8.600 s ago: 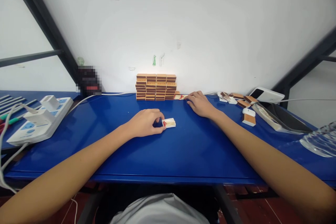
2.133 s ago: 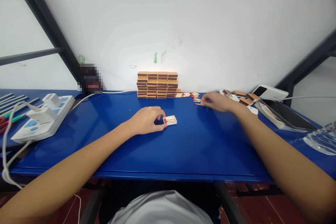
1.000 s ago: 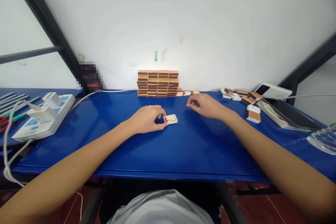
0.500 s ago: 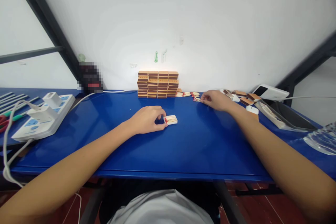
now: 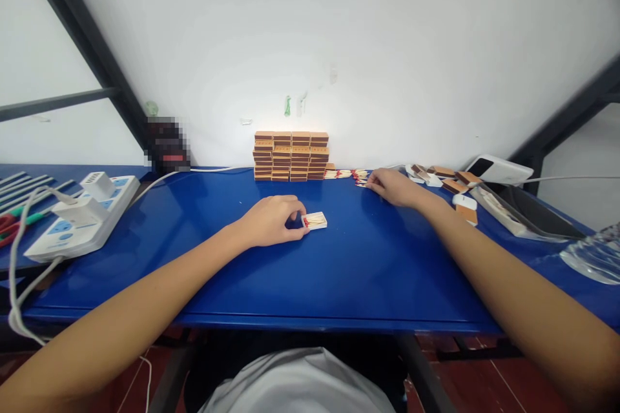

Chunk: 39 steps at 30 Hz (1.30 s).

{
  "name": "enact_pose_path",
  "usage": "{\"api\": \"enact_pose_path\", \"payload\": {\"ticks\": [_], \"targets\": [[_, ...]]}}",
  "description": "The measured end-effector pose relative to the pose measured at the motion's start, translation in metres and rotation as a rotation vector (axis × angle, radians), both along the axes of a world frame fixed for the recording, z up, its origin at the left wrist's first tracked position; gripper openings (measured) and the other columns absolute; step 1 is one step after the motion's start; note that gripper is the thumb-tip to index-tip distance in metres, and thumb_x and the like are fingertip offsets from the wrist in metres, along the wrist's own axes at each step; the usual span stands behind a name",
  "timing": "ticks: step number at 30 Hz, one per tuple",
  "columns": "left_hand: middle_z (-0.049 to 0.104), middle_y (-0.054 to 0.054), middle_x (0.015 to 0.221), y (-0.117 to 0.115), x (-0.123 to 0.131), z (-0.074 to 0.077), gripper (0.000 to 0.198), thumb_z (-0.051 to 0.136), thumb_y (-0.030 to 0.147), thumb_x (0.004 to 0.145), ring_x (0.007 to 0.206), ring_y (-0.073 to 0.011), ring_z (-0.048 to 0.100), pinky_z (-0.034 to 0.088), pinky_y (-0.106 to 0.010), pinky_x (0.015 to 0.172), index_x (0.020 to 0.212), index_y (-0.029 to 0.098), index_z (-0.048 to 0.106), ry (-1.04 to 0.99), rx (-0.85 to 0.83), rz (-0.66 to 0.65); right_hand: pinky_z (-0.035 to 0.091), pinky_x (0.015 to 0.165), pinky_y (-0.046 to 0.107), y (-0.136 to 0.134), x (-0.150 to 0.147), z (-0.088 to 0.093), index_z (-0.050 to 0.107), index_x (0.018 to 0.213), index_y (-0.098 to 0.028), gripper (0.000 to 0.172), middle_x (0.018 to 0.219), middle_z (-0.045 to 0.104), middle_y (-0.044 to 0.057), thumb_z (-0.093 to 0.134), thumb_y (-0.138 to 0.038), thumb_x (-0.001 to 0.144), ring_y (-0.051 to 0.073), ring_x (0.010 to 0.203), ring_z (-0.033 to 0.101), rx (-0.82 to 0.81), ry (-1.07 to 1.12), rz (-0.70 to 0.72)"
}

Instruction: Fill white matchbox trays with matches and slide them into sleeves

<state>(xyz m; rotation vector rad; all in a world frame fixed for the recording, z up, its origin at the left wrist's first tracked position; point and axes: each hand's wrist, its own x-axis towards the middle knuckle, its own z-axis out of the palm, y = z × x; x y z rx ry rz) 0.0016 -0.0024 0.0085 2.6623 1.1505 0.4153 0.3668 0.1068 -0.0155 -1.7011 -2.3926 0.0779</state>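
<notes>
Between thumb and fingers, my left hand (image 5: 276, 221) grips the left end of a white matchbox tray (image 5: 317, 221) lying on the blue table. Red-tipped matches lie inside the tray. My right hand (image 5: 391, 186) is farther back, its fingertips pinched at the right edge of a pile of loose matches (image 5: 359, 175). Match ends stick out beside those fingertips; how many are held is hidden. More matches (image 5: 338, 174) lie left of that pile, next to a stack of brown matchboxes (image 5: 291, 158) against the wall.
Loose matchboxes (image 5: 454, 186) and a white device (image 5: 498, 169) lie at the back right, near a dark-lined tray (image 5: 533, 216) and clear plastic (image 5: 595, 258). On the left are a power strip (image 5: 82, 219) with cables and red-handled scissors (image 5: 10, 230).
My right hand has shifted slightly left over the loose matches. My left hand and the tray have stayed in place.
</notes>
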Motion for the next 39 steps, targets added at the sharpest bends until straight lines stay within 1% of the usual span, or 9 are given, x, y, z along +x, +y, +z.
{"api": "enact_pose_path", "payload": {"ticks": [4, 8, 11, 14, 21, 28, 32, 36, 39], "targets": [[0.072, -0.003, 0.096, 0.0002, -0.0003, -0.0001, 0.027, 0.074, 0.044, 0.094, 0.080, -0.0188, 0.066, 0.045, -0.031, 0.067, 0.106, 0.021, 0.076, 0.002, -0.004, 0.005, 0.046, 0.073, 0.031, 0.0003, -0.0005, -0.0010, 0.067, 0.088, -0.020, 0.018, 0.094, 0.078, 0.012, 0.057, -0.025, 0.103, 0.023, 0.081, 0.068, 0.025, 0.015, 0.032], [0.072, -0.004, 0.096, -0.0003, 0.0001, 0.0009, 0.028, 0.074, 0.044, 0.094, 0.080, -0.0190, 0.067, 0.045, -0.031, 0.067, 0.108, 0.020, 0.076, 0.003, -0.004, 0.003, 0.047, 0.072, 0.031, -0.0013, -0.0008, -0.0004, 0.069, 0.092, -0.019, 0.016, 0.095, 0.079, 0.012, 0.060, -0.028, 0.102, 0.023, 0.081, 0.069, 0.033, 0.061, -0.021], [0.072, -0.004, 0.097, -0.0008, 0.0005, 0.0016, 0.028, 0.074, 0.043, 0.095, 0.080, -0.0187, 0.066, 0.045, -0.031, 0.066, 0.110, 0.020, 0.076, 0.009, -0.011, 0.003, 0.048, 0.073, 0.032, -0.0026, -0.0018, 0.0008, 0.069, 0.091, -0.019, 0.016, 0.096, 0.079, 0.013, 0.062, -0.029, 0.101, 0.025, 0.083, 0.070, 0.014, 0.040, -0.033], [0.072, -0.004, 0.097, -0.0010, 0.0007, 0.0016, 0.027, 0.074, 0.043, 0.095, 0.079, -0.0184, 0.066, 0.045, -0.031, 0.067, 0.108, 0.020, 0.076, 0.008, -0.002, 0.003, 0.048, 0.074, 0.032, -0.0027, -0.0021, 0.0014, 0.069, 0.092, -0.019, 0.015, 0.098, 0.079, 0.013, 0.061, -0.028, 0.101, 0.025, 0.085, 0.071, 0.018, 0.011, -0.014], [0.072, -0.004, 0.097, -0.0011, 0.0008, 0.0017, 0.027, 0.074, 0.043, 0.095, 0.080, -0.0190, 0.066, 0.044, -0.031, 0.066, 0.110, 0.020, 0.077, 0.004, -0.012, 0.002, 0.047, 0.071, 0.033, -0.0003, 0.0023, -0.0003, 0.070, 0.093, -0.019, 0.020, 0.098, 0.080, 0.013, 0.062, -0.036, 0.102, 0.025, 0.083, 0.070, 0.046, -0.031, -0.018], [0.071, -0.004, 0.097, -0.0019, 0.0011, 0.0032, 0.027, 0.073, 0.042, 0.095, 0.079, -0.0188, 0.065, 0.043, -0.030, 0.065, 0.110, 0.020, 0.077, 0.000, -0.021, -0.001, 0.047, 0.074, 0.035, -0.0026, 0.0009, 0.0021, 0.072, 0.099, -0.017, 0.021, 0.099, 0.078, 0.015, 0.062, -0.036, 0.102, 0.027, 0.085, 0.069, 0.039, -0.040, -0.029], [0.071, -0.004, 0.097, -0.0023, 0.0011, 0.0040, 0.027, 0.073, 0.042, 0.095, 0.080, -0.0186, 0.065, 0.043, -0.031, 0.066, 0.110, 0.020, 0.077, 0.003, -0.025, 0.001, 0.045, 0.073, 0.034, -0.0038, -0.0001, 0.0029, 0.072, 0.099, -0.018, 0.020, 0.099, 0.077, 0.014, 0.062, -0.034, 0.102, 0.026, 0.085, 0.069, 0.042, -0.045, -0.026], [0.071, -0.004, 0.097, -0.0026, 0.0008, 0.0041, 0.027, 0.073, 0.042, 0.095, 0.080, -0.0187, 0.064, 0.042, -0.031, 0.065, 0.110, 0.020, 0.077, 0.009, -0.026, 0.002, 0.047, 0.074, 0.033, -0.0008, 0.0025, -0.0004, 0.072, 0.100, -0.018, 0.018, 0.097, 0.076, 0.013, 0.062, -0.033, 0.100, 0.025, 0.084, 0.068, 0.076, -0.028, 0.004], [0.071, -0.004, 0.097, -0.0024, 0.0005, 0.0039, 0.027, 0.073, 0.043, 0.096, 0.080, -0.0190, 0.065, 0.042, -0.031, 0.065, 0.111, 0.020, 0.077, 0.010, -0.026, -0.003, 0.049, 0.076, 0.034, 0.0044, 0.0077, -0.0050, 0.071, 0.106, -0.018, 0.017, 0.099, 0.076, 0.013, 0.061, -0.029, 0.099, 0.026, 0.086, 0.068, 0.110, -0.013, 0.021]]}}
